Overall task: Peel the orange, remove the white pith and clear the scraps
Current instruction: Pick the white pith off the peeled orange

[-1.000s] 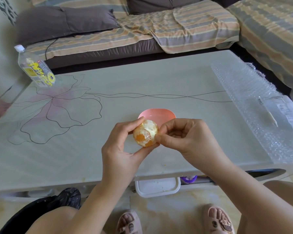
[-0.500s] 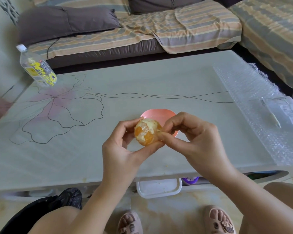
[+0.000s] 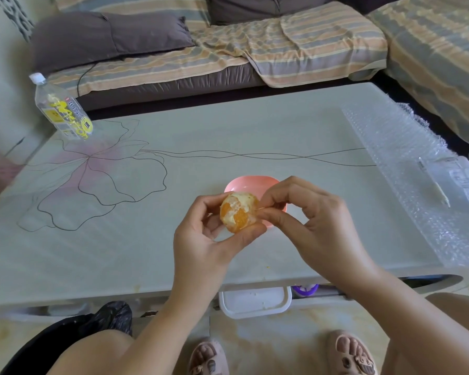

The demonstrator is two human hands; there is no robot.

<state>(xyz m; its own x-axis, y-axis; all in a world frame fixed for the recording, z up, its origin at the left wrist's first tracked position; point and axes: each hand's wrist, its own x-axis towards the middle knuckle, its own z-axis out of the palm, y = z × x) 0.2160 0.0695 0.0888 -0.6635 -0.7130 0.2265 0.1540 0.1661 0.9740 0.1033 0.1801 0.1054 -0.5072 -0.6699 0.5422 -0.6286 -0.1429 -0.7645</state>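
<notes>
A peeled orange (image 3: 237, 212), still patched with white pith, is held above the table's near edge. My left hand (image 3: 209, 239) grips it between thumb and fingers from the left and below. My right hand (image 3: 309, 220) is at the orange's right side, its thumb and forefinger pinching a thin strand of pith that still joins the fruit. A pink bowl (image 3: 244, 184) sits on the table just behind the orange, partly hidden by both hands.
A plastic bottle (image 3: 63, 112) with a yellow label stands at the table's far left corner. Bubble wrap (image 3: 417, 169) with a labelled packet covers the right side. Under the table edge are a white tray (image 3: 255, 303) and a black bag (image 3: 103, 318). A sofa lies beyond.
The orange has been turned a little in my left hand. My right hand has shifted slightly right, drawing a strand of pith away from the fruit.
</notes>
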